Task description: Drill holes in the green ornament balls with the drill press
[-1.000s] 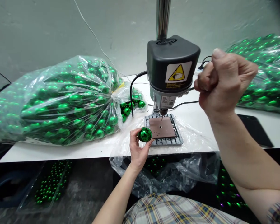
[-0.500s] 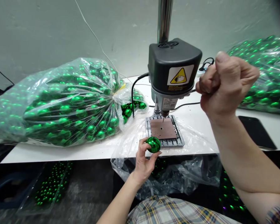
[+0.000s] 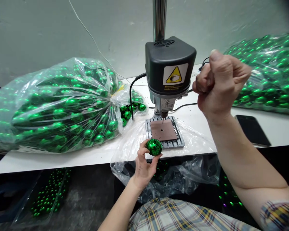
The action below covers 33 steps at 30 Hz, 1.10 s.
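1. A shiny green ball (image 3: 154, 147) rests between thumb and fingers of the left hand (image 3: 144, 166), over the front edge of the white surface (image 3: 62, 158), near its middle.
2. The right hand (image 3: 221, 83) is clenched beside a drill press (image 3: 170, 64); whether it encloses a handle cannot be told.
3. Probably a thin shell, the ball should prove light, stiff, slippery and fragile, best held gently around its widest part, clear of the top.
4. Just behind it, a brown board (image 3: 168, 131) lies on the base plate (image 3: 179, 141). Bagged balls (image 3: 62, 109) crowd the surface's left end; a phone (image 3: 252, 130) lies by the front edge at right.
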{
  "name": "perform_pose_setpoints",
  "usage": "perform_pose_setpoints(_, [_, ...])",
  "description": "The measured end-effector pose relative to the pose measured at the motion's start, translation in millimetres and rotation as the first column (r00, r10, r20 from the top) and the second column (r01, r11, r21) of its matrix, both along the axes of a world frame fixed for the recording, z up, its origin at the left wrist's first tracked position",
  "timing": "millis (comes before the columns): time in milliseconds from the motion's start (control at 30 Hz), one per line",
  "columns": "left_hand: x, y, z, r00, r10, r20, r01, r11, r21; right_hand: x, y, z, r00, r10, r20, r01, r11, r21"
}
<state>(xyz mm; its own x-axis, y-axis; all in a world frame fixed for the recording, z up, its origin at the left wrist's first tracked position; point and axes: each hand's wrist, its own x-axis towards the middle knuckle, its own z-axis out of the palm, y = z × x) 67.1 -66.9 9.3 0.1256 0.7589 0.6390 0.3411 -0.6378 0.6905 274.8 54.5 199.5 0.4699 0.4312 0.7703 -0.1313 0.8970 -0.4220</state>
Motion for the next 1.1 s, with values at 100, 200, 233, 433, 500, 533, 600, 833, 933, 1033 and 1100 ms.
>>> perform_pose_setpoints(100, [-0.7,1.1,2.8,0.999,-0.033,0.003,0.033,0.999,0.028,-0.1,-0.2,0.4,1.0,-0.004,-0.009,0.004,1.0,-0.002])
perform_pose_setpoints(200, [-2.1,1.9,8.3,0.998,-0.047,-0.043,0.05,0.997,0.063,-0.5,-0.8,0.6,1.0,0.0,-0.013,0.0,1.0,-0.002])
perform_pose_setpoints(233, [-2.6,1.9,10.3,0.997,-0.043,-0.066,0.047,0.997,0.069,-0.6,-0.8,0.5,1.0,0.003,-0.01,-0.003,1.0,-0.001])
perform_pose_setpoints(433, [-3.5,-1.5,11.4,0.996,-0.046,-0.08,0.051,0.997,0.056,0.7,0.7,-1.1,1.0,0.009,-0.004,-0.009,1.0,0.01])
perform_pose_setpoints(500, [-3.1,-3.2,8.1,0.998,-0.048,-0.049,0.05,0.998,0.044,0.8,1.3,-1.3,1.0,0.014,-0.001,-0.014,1.0,0.006])
perform_pose_setpoints(533, [-2.9,-3.9,6.5,0.998,-0.044,-0.033,0.045,0.998,0.032,0.6,1.4,-1.3,1.0,0.015,0.0,-0.015,1.0,0.004])
perform_pose_setpoints(600, [-2.3,-4.9,4.4,0.999,-0.036,-0.009,0.036,0.999,0.007,0.2,1.3,-1.1,1.0,0.014,-0.002,-0.014,1.0,0.006])
perform_pose_setpoints(833, [-1.5,-4.7,4.0,0.999,-0.008,0.039,0.01,0.999,-0.039,-0.6,-0.1,0.0,1.0,-0.002,-0.007,0.001,1.0,-0.013])
perform_pose_setpoints(933, [-1.6,-4.1,4.5,0.999,-0.016,0.035,0.016,1.0,-0.013,-0.4,-0.3,0.1,1.0,-0.008,-0.01,0.007,1.0,-0.022])
perform_pose_setpoints(1033, [-1.7,-3.9,6.5,1.0,-0.02,0.002,0.02,0.999,0.027,-0.4,-0.5,0.1,1.0,-0.009,-0.004,0.009,1.0,-0.024])
perform_pose_setpoints(1100, [-1.7,-4.0,8.5,1.0,-0.018,-0.021,0.019,0.998,0.053,-0.4,-0.7,0.1,1.0,0.0,0.002,0.0,1.0,-0.021])
